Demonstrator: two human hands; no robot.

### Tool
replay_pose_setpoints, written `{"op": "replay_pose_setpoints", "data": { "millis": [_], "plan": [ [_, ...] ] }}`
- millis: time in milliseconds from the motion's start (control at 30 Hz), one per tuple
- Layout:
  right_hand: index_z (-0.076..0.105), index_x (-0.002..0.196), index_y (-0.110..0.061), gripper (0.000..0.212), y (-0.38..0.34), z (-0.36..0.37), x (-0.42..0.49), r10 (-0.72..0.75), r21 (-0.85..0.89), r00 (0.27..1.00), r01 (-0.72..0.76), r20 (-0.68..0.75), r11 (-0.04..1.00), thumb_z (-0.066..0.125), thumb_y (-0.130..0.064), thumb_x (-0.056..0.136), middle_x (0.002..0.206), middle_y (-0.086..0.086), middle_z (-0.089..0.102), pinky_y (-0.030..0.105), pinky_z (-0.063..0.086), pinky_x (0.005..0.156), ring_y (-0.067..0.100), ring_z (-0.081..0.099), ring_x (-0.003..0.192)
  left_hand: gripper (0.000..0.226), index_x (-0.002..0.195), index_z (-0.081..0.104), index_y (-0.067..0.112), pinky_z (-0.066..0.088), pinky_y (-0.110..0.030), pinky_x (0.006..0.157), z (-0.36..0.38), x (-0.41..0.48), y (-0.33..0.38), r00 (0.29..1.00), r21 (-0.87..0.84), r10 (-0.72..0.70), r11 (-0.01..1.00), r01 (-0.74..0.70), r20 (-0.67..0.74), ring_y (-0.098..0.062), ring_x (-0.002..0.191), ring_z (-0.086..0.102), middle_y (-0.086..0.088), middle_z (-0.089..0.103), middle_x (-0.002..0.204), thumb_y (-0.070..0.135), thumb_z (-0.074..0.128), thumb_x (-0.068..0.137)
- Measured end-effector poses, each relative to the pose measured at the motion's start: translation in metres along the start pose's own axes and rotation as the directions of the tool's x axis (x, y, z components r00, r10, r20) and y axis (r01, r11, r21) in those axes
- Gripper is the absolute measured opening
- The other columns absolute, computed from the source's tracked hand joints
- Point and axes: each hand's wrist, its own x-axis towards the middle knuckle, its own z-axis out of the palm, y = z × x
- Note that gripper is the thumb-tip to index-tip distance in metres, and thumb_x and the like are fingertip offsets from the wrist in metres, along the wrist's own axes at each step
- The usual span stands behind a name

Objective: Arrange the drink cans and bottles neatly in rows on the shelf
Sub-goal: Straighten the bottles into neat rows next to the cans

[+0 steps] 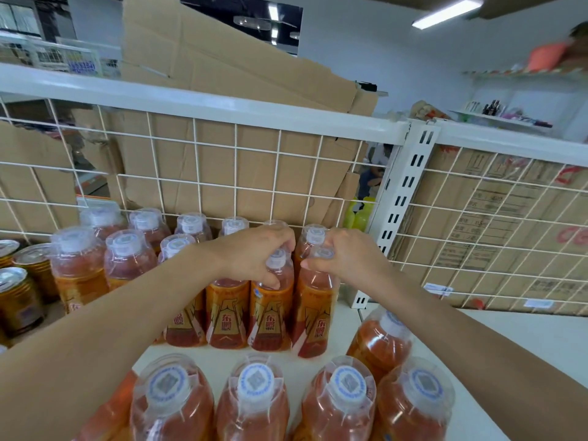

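Cans (pixel 19 294) stand at the left edge. At centre, the left hand (pixel 251 253) curls round the neck of a bottle (pixel 270 310). Just right, the right hand (pixel 346 262) pinches the cap of the end bottle (pixel 315 313). Both bottles stand upright on the shelf (pixel 525 332).

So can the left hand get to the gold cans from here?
Probably, but not yet: the left hand grips a bottle. The cans stand left of the bottles, tops uncovered, nothing above them.
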Motion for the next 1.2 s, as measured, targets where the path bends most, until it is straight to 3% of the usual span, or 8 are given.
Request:
{"op": "replay_pose_setpoints", "data": {
  "millis": [133, 233, 300, 467, 867, 1033, 1200],
  "plan": [
    [0.050, 0.092, -0.014, 0.054, -0.003, -0.001, -0.004, -0.036, 0.014, 0.999, 0.035, 0.019, 0.999, 0.066, -0.061, 0.072, 0.082, -0.004, 0.051, 0.028, 0.032, 0.058, 0.016, 0.051, 0.078, 0.054, 0.117, 0.046, 0.017, 0.035, -0.021, 0.074, 0.002, -0.001, -0.001, 1.000, 0.023, 0.012, 1.000, -0.011, -0.015, -0.010, 0.098, 0.045, 0.009, 0.043, 0.108, 0.022, 0.076, 0.072],
    [0.046, 0.122, -0.013, 0.071, 0.000, -0.005, -0.009, -0.101, 0.064, 0.988, 0.095, 0.113, 0.993, 0.073, -0.053, 0.070, 0.114, 0.002, 0.057, 0.028, 0.038, 0.074, 0.020, 0.054, 0.103, 0.053, 0.114, 0.047, 0.017, 0.037, -0.023, 0.074, 0.002, 0.000, -0.002, 0.999, 0.018, 0.021, 1.000, -0.021, -0.024, -0.012, 0.096, 0.047, 0.006, 0.046, 0.108, 0.021, 0.077, 0.071],
    [0.042, 0.130, -0.016, 0.078, 0.003, -0.004, -0.011, -0.118, 0.078, 0.975, 0.105, 0.190, 0.991, 0.077, -0.047, 0.068, 0.126, 0.005, 0.055, 0.028, 0.039, 0.078, 0.022, 0.053, 0.111, 0.052, 0.113, 0.047, 0.017, 0.036, -0.023, 0.072, 0.003, 0.000, -0.003, 0.999, 0.015, 0.023, 1.000, -0.023, -0.029, -0.012, 0.094, 0.047, 0.007, 0.046, 0.106, 0.021, 0.077, 0.070],
    [0.043, 0.128, -0.013, 0.078, 0.001, 0.002, -0.008, -0.081, 0.083, 0.981, 0.067, 0.177, 0.994, 0.078, -0.047, 0.067, 0.123, 0.008, 0.055, 0.027, 0.035, 0.071, 0.023, 0.053, 0.107, 0.053, 0.113, 0.046, 0.019, 0.040, -0.027, 0.075, 0.003, 0.000, -0.003, 0.999, 0.022, 0.014, 1.000, -0.013, -0.031, -0.013, 0.094, 0.048, 0.009, 0.044, 0.104, 0.022, 0.077, 0.070],
    [0.043, 0.128, -0.015, 0.079, 0.001, 0.006, -0.008, -0.068, 0.060, 0.987, 0.060, 0.142, 0.996, 0.077, -0.050, 0.066, 0.125, 0.006, 0.055, 0.029, 0.041, 0.080, 0.022, 0.053, 0.109, 0.053, 0.114, 0.045, 0.019, 0.045, -0.036, 0.080, 0.005, -0.001, -0.003, 1.000, 0.065, -0.004, 0.998, 0.005, -0.022, -0.016, 0.096, 0.050, 0.004, 0.046, 0.108, 0.022, 0.076, 0.070],
    [0.038, 0.131, -0.015, 0.081, 0.001, 0.004, -0.011, -0.076, 0.021, 0.979, 0.073, 0.187, 0.997, 0.074, -0.053, 0.069, 0.124, 0.008, 0.055, 0.030, 0.045, 0.081, 0.023, 0.054, 0.107, 0.056, 0.115, 0.046, 0.017, 0.036, -0.026, 0.071, 0.001, 0.001, 0.001, 1.000, 0.190, 0.007, 0.982, -0.002, -0.024, -0.012, 0.095, 0.042, 0.001, 0.047, 0.113, 0.027, 0.077, 0.070],
    [0.030, 0.139, -0.020, 0.079, 0.001, -0.010, -0.017, -0.095, -0.093, 0.964, 0.122, 0.249, 0.988, 0.064, -0.056, 0.077, 0.135, 0.005, 0.050, 0.034, 0.045, 0.088, 0.023, 0.052, 0.117, 0.057, 0.121, 0.048, 0.016, 0.041, -0.030, 0.078, -0.012, 0.008, 0.008, 0.996, 0.331, -0.040, 0.944, 0.012, 0.079, -0.020, 0.107, 0.049, 0.000, 0.049, 0.117, 0.036, 0.074, 0.075]
  ]
}}
